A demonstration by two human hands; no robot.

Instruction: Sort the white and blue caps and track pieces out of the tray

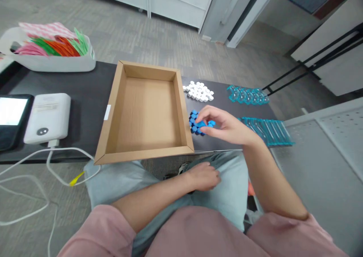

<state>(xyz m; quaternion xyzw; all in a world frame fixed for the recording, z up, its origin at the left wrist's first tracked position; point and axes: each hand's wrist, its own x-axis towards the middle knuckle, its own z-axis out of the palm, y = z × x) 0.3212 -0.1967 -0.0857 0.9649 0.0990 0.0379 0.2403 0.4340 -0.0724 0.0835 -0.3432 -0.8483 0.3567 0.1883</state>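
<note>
Blue pieces (194, 128) are overhung by the right hand's (228, 127) curved fingers, near the table's (85, 98) front edge; pinching cannot be confirmed.

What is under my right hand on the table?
Small blue pieces show around and below the fingers of the right hand, on the dark table. Any pieces directly behind the fingers are covered.
</note>
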